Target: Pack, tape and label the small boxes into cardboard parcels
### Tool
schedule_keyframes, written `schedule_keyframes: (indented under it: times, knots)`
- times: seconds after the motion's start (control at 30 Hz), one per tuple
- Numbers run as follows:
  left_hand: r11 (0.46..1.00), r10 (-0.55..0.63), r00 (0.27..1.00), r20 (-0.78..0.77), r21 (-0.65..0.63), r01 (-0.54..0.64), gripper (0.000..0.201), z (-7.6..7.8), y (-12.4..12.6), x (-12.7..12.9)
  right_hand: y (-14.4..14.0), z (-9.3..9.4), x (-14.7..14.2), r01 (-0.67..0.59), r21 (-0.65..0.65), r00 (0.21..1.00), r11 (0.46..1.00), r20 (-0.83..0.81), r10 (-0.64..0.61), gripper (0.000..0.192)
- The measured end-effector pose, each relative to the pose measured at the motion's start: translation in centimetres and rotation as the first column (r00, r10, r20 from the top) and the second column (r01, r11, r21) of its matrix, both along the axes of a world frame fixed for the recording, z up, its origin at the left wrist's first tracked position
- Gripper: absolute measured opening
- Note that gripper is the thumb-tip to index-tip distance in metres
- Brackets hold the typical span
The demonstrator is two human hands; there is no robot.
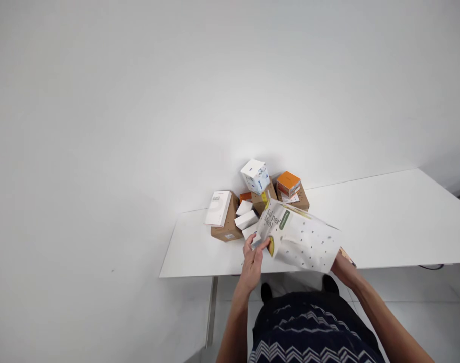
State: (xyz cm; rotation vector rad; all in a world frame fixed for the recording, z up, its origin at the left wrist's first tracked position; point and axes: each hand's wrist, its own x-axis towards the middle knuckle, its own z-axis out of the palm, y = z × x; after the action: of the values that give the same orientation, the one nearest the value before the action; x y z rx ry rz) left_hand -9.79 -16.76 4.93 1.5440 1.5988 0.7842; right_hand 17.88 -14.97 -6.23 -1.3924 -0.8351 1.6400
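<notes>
The left hand (pixel 252 257) pinches the near-left corner of the printed bag (pixel 300 237), the right hand (pixel 342 269) grips its right end from beneath, holding it above the counter (pixel 384 222) near the boxes (pixel 248 206).

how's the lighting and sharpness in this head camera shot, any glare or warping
Head view: even, soft light, only faint shadows beside the boxes; white wall and table nearly blend, without harsh glare; bag lettering reads clearly; left hand slightly soft; table edges slant, suggesting wide-angle distortion.
</notes>
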Motion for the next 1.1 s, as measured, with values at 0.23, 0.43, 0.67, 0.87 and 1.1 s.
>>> schedule_keyframes:
  times: [0.23,0.43,0.67,0.87,1.1]
  knots:
    - [0.982,-0.12,0.981,-0.151,0.127,0.139,0.049,1.1,-0.4,1.2,-0.3,-1.9,-0.3,-0.02,-0.261,0.944,0.965,-0.323,-0.068,0.045]
    - [0.979,-0.16,0.949,-0.271,0.079,0.187,0.047,1.0,-0.4,1.1,-0.6,-2.4,-0.6,-0.219,-0.34,0.902,0.914,-0.427,0.057,0.072]
    - [0.979,-0.2,0.922,-0.331,-0.024,0.204,0.046,0.2,-0.1,0.9,-1.0,-3.1,-1.7,-0.259,-0.38,0.905,0.888,-0.416,0.086,0.055]
    - [0.988,-0.146,0.934,-0.325,0.008,0.157,0.041,-0.7,0.2,1.4,-0.7,-4.6,-2.5,-0.179,-0.409,0.934,0.895,-0.357,0.024,0.037]
    - [0.981,-0.171,0.949,-0.266,0.044,0.189,0.036,-1.9,-0.7,2.7,-1.1,-7.0,-1.9,-0.013,-0.377,0.987,0.926,-0.153,-0.048,0.023]
